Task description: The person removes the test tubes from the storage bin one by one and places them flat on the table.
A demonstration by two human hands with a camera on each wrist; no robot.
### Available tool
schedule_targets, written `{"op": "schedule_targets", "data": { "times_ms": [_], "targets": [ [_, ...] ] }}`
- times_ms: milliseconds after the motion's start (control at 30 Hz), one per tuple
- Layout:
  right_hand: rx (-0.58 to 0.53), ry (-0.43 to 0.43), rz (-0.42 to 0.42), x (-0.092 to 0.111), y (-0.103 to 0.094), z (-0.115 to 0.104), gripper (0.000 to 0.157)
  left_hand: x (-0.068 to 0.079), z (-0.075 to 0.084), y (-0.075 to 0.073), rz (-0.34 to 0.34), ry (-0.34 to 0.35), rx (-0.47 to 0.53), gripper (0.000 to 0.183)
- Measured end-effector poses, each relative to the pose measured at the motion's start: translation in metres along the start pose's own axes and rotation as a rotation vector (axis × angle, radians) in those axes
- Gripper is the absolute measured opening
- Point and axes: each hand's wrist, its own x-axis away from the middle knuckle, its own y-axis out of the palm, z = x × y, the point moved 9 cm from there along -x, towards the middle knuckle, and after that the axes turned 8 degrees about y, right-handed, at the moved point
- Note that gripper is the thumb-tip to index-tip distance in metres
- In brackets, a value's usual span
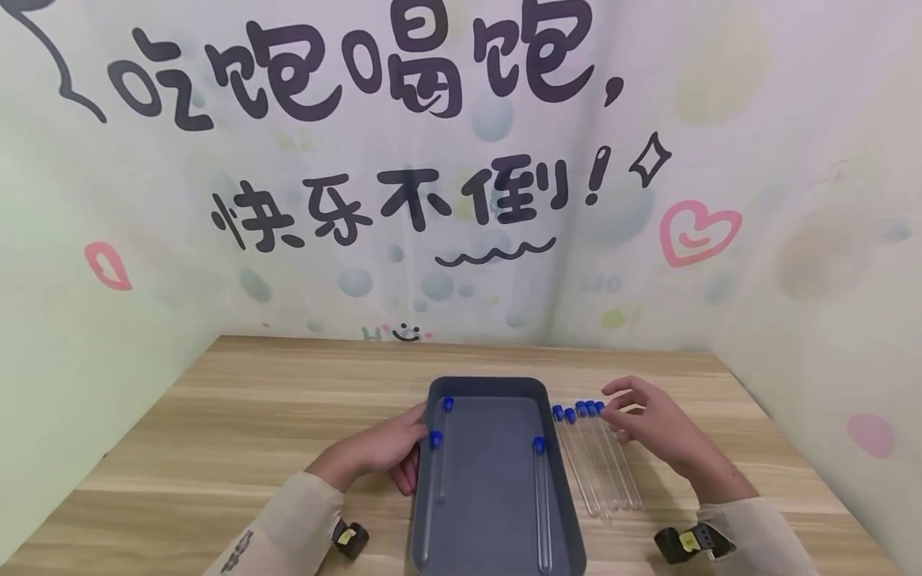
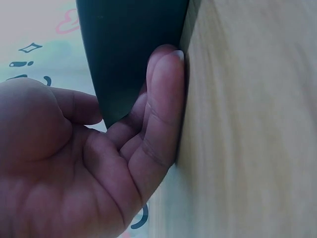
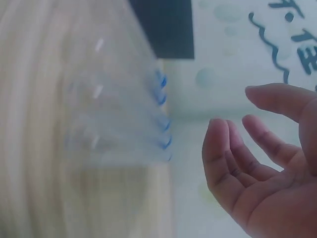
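Note:
A grey rectangular tray (image 1: 490,488) stands on the table, with three clear test tubes with blue caps lying in it. Two of them, a farther tube (image 1: 442,472) and a nearer tube (image 1: 429,504), lie along its left wall; another tube (image 1: 543,512) lies along the right. My left hand (image 1: 392,448) holds the tray's left side, its fingers (image 2: 166,99) bent against the outer wall. Right of the tray, several capped tubes (image 1: 601,460) lie side by side on the table. Beside their blue caps, my right hand (image 1: 651,420) hovers with loosely bent fingers, holding nothing.
The wood-grain table (image 1: 238,432) meets a printed cloth backdrop (image 1: 403,200) at its far edge. Pale cloth walls flank the table on both sides. Dark wrist-worn cameras sit on the left (image 1: 350,540) and right (image 1: 677,544) sleeves.

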Motion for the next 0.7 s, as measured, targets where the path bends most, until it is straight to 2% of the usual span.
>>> {"op": "schedule_targets", "data": {
  "times_ms": [200,367,700],
  "targets": [
    [-0.062,-0.042,-0.012,0.002,0.016,-0.027,0.046,0.001,-0.001,0.000,0.004,-0.009,-0.012,0.058],
    [-0.106,-0.052,-0.059,0.004,0.036,-0.048,0.046,0.002,0.001,0.001,0.001,0.000,0.001,0.057],
    [-0.131,-0.079,-0.113,-0.001,0.068,-0.081,0.043,0.001,0.004,0.000,-0.002,0.009,-0.006,0.056]
  ]
}}
